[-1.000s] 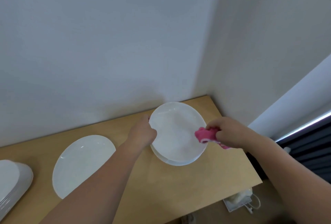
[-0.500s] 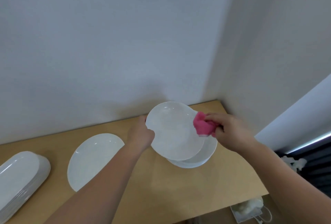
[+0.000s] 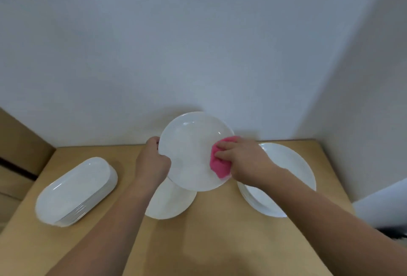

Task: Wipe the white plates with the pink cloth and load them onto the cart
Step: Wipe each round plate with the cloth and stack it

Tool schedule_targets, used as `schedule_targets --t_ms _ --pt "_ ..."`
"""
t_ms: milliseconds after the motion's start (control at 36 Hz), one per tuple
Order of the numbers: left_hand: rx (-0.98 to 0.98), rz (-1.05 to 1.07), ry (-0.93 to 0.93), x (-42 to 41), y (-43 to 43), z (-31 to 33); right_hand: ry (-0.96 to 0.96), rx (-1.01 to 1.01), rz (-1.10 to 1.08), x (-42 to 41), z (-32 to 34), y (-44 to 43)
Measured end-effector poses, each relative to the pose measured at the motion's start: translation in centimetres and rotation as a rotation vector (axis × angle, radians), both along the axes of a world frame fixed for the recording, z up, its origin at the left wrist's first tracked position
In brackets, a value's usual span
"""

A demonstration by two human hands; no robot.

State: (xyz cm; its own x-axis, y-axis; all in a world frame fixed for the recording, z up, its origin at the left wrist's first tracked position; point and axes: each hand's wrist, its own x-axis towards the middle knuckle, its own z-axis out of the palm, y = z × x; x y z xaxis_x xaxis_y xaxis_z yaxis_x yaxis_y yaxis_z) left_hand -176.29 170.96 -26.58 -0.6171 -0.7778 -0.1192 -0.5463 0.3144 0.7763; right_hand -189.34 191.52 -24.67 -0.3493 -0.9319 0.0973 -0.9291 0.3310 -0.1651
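The light wooden table (image 3: 220,242) carries all the crockery, and the cart is not in view, so nothing here shows a loaded plate. By my reading the job is at the wiping step, with most of it left.

At nine o'clock on the table lies a stack of oval platters (image 3: 74,189), untouched, its long axis running from about eight o'clock to two o'clock. At three o'clock sits a stack of round plates (image 3: 286,178), lying flat and face up, partly hidden by the right forearm.

The held plate (image 3: 189,154) is up off the table near twelve o'clock, in front of the wall. It is tilted so that its face points back at the person. Being round, it has no long axis. Beneath it, a lone plate (image 3: 171,203) lies flat at the table's middle. Whether that one is wiped I cannot tell.

The left hand (image 3: 152,163) grips the held plate's rim at its nine o'clock edge, fingers curled round it. The right hand (image 3: 242,161) has its fingers clamped on the bunched pink cloth (image 3: 217,165), pressing it to the plate's face at about three o'clock.
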Motion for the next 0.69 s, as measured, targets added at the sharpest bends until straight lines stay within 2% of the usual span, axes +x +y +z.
schedule_targets --t_ms 111,250,333,472,583,694 --pt "0.021 0.019 0.03 1.9 -0.9 -0.1 0.126 0.29 0.074 1.8 -1.0 -3.4" --pt "0.065 0.089 0.016 4.2 -2.2 -1.7 -0.005 0.607 0.004 3.9 -0.7 -5.6" --pt "0.079 0.112 -0.049 5.3 -2.9 -3.3 0.08 0.692 0.033 4.8 -0.4 -6.3" --pt "0.182 0.19 -0.12 7.2 -3.7 -6.1 0.024 0.593 -0.096 4.8 -0.6 -5.6" --pt "0.216 0.22 -0.15 8.2 -4.5 -8.1 0.005 0.471 -0.053 4.0 -1.7 -3.8" --pt "0.207 0.224 -0.185 8.8 -5.0 -9.4 0.018 0.449 -0.057 4.0 -3.1 -2.9"
